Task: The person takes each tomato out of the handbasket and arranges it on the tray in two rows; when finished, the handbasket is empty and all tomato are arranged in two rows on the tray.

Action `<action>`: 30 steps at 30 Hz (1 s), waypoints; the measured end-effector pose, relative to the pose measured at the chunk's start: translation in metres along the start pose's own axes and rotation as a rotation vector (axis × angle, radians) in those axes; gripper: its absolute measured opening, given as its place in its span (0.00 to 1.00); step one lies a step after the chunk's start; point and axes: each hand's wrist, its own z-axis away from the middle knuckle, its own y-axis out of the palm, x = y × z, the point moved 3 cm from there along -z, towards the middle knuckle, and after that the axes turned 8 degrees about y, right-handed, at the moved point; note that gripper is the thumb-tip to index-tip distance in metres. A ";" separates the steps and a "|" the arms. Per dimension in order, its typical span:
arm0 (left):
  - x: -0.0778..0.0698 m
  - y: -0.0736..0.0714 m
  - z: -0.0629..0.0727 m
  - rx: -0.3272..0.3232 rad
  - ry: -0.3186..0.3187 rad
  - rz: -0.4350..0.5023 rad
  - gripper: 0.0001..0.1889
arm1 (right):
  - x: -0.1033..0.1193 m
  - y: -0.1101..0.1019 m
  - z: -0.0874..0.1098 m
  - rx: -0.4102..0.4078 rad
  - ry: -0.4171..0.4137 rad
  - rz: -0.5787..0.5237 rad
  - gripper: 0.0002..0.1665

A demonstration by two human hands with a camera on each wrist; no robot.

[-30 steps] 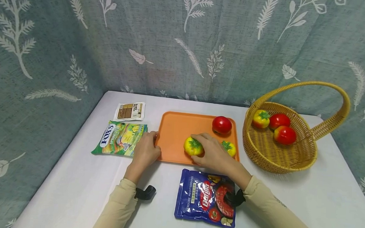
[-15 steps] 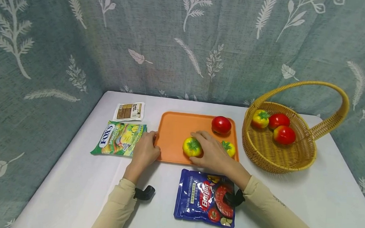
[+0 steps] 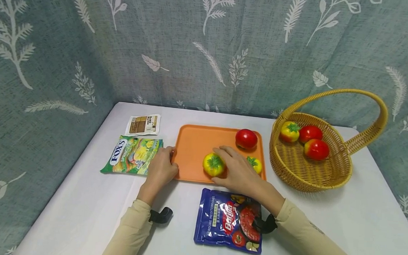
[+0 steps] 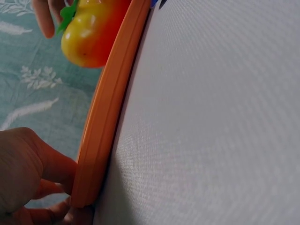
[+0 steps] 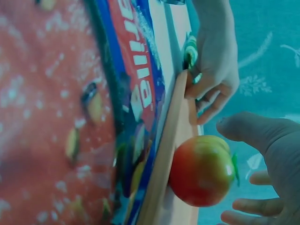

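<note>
A yellow-and-red tomato (image 3: 213,164) with a green leafy top rests on the orange tray (image 3: 192,150). My right hand (image 3: 238,169) is around its right side, thumb and fingers spread. In the right wrist view, a gap shows between these fingers and the tomato (image 5: 201,171). At the tray's left edge, my left hand (image 3: 162,165) grips the rim. The left wrist view shows its thumb against the tray's side (image 4: 101,140), with other fingers partly hidden behind the corner. A second yellow tomato (image 3: 255,165), partly behind the right hand, and a red tomato (image 3: 246,139) also lie on the tray.
A wicker basket (image 3: 306,183) with a tall handle holds several tomatoes to the right. A blue Barilla pouch (image 3: 219,224) lies in front of the tray. To the left are a green Fox's candy bag (image 3: 133,154) and a small brown-and-white packet (image 3: 143,124).
The right hand's thumb and fingers have spread slightly apart around the tomato, which sits in nearly the same spot. My left hand stays on the tray's edge. The head view has shifted slightly.
</note>
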 end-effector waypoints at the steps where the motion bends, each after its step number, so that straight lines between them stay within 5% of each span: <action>1: 0.000 0.000 0.000 -0.002 -0.003 -0.001 0.28 | 0.001 -0.002 0.001 -0.002 -0.002 0.004 0.50; 30: 0.002 0.001 -0.001 0.014 -0.004 0.009 0.29 | -0.010 -0.063 0.038 -0.088 -0.051 -0.007 0.40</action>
